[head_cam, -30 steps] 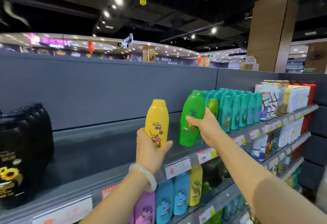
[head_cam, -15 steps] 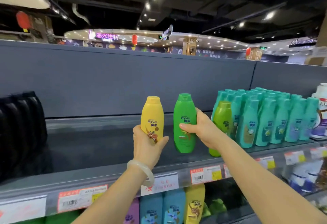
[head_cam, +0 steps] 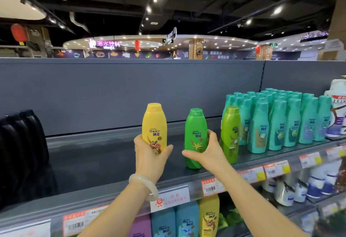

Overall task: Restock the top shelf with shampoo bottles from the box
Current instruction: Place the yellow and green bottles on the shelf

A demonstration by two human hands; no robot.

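Head view, read left to right. At nine o'clock we note a dark, ribbed pack (head_cam: 20, 154) on the top shelf (head_cam: 97, 161), a grey, smooth metal deck that is bare up to the hands. Just left of centre, the left hand (head_cam: 149, 154) is clenched round the lower body of the yellow bottle (head_cam: 154, 126), held upright above the deck; a pale bangle (head_cam: 145, 186) sits on that wrist. Just right of centre, the right hand (head_cam: 209, 150) grasps the green bottle (head_cam: 195, 137) at its waist, thumb in front, fingers behind; its base appears to rest on the shelf near the front edge. Touching or just beside it, at three o'clock, stands an olive bottle (head_cam: 230, 133), then a dense block of teal bottles (head_cam: 277, 120).

We judge these bottles to be glossy moulded plastic: stiff, not fragile, moderately heavy if full, and slippery at the label. Their shape is oval and tapers to a flat cap. The waist offers the surest hold. The narrow base may tip against neighbours. The box is out of view.
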